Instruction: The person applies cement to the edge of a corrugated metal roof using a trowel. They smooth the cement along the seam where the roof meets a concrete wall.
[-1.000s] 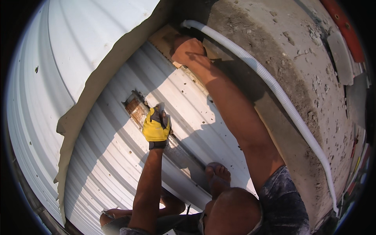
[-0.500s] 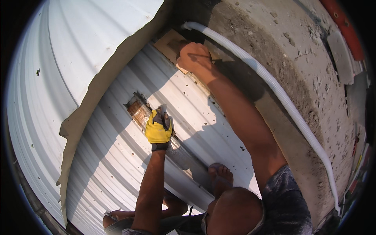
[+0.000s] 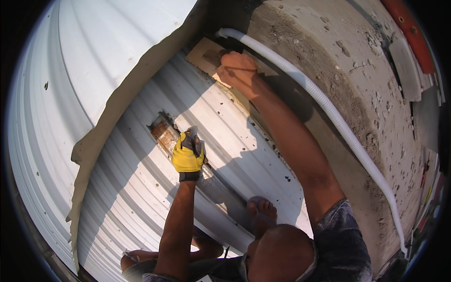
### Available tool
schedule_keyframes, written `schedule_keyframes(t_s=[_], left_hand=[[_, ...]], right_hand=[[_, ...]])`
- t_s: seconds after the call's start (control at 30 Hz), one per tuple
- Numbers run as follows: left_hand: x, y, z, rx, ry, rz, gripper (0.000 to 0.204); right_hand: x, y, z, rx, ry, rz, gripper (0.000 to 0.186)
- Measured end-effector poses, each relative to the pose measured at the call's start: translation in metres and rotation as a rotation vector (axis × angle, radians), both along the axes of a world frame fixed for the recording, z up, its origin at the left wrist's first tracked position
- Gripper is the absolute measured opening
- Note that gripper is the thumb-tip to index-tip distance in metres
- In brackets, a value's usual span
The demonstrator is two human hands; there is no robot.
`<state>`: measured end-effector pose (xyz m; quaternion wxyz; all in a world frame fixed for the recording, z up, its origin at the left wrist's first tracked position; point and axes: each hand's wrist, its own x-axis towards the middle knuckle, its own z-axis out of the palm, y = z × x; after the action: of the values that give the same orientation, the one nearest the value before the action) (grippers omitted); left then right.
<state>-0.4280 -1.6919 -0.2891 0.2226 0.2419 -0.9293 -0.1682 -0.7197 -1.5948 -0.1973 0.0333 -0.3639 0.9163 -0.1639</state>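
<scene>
My bare right hand point(image 3: 237, 70) is closed round the dark handle of a flat tan plastering float point(image 3: 205, 55). The float lies against the strip of grey mortar point(image 3: 324, 124) at the foot of the wall, along the edge of the white corrugated metal sheet point(image 3: 235, 134). My left hand point(image 3: 189, 152), in a yellow and dark grey work glove, has its fingers curled over a long metal channel point(image 3: 164, 134) with a rusty brown inside. The glove hides what those fingers grip, if anything.
A white corrugated hose point(image 3: 324, 98) curves along the rough wall point(image 3: 357, 61) at right. Overhead left, a metal sheet point(image 3: 108, 42) ends in a jagged edge. Dark crumbs dot the sheet below. My bent knee and sandalled foot point(image 3: 262, 211) are at the bottom.
My right hand and the float have shifted slightly right and down in the picture, and more of the float's face shows. My left hand stays at the channel.
</scene>
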Motion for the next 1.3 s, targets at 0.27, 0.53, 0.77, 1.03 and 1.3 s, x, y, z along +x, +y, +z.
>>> schedule_keyframes(t_s=[0.27,0.53,0.77,1.03,1.3], left_hand=[[0.0,0.002,0.004,0.061,-0.052,0.024,0.029],[-0.002,0.005,0.012,0.072,-0.038,0.014,0.027],[-0.002,0.006,0.003,0.01,-0.009,0.008,0.028],[-0.001,0.004,-0.004,0.014,0.012,-0.002,0.031],[0.003,0.001,-0.003,0.06,-0.044,0.016,0.033]], right_hand=[[0.001,0.021,-0.017,-0.065,0.112,-0.023,0.026],[-0.002,0.023,-0.005,0.004,-0.046,-0.061,0.029],[-0.011,0.02,-0.006,-0.063,-0.14,-0.098,0.035],[-0.013,0.019,0.003,-0.014,-0.134,-0.09,0.033],[-0.01,0.023,0.003,0.009,-0.102,-0.076,0.037]])
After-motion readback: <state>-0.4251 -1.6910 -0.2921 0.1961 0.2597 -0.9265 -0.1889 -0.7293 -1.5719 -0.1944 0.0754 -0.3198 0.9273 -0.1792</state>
